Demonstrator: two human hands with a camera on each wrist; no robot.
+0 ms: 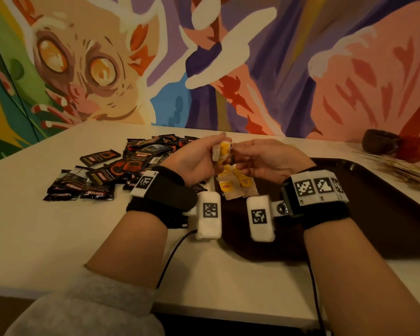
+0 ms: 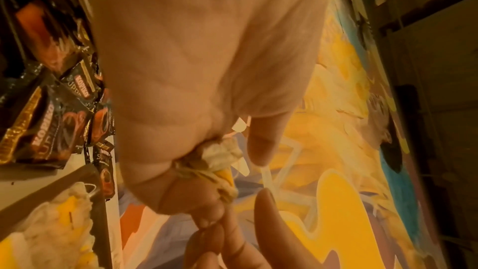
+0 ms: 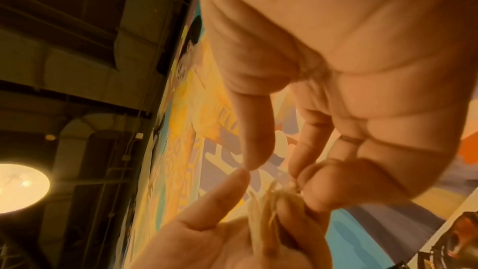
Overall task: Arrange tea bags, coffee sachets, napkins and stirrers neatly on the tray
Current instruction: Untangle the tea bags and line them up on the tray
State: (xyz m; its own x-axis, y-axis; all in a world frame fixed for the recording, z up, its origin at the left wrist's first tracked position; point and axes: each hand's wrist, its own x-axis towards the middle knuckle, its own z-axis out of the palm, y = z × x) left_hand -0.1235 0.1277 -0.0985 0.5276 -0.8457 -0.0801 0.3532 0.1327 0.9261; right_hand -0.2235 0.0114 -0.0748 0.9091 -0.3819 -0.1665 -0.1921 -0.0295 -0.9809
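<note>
While both hands' fingers pinch tea bags [image 1: 220, 151], black sachets [image 1: 102, 177] read "KOPIKO SUPREMO".

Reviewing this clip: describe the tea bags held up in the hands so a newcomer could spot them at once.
Start at the dark tray on the pale table. Above its left end, the left hand and right hand meet around the held tea bags. Unlike the tea bags lying on the tray below, these are lifted in the air.

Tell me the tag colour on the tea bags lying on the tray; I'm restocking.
Yellow tags on the tea bags, with a small red logo; clearest in the head view.
</note>
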